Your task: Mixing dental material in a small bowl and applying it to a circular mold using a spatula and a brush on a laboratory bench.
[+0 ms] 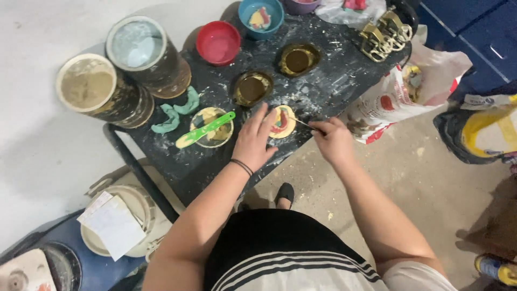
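Partly under the left hand (253, 143), the round mould (284, 121) meets the right hand's (334, 141) thin tool (304, 123).

Premises present as a craft workshop: powder-dusted black work surface (328, 81), two large open paint-stained tubs of pale compound (89, 86), small coloured plastic mixing bowls (218, 43), bare concrete floor (425, 167).

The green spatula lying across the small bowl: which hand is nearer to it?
Left. The left hand rests just right of the green spatula, fingers on the small round piece. The right hand is farther right, beyond that piece, holding a thin tool.
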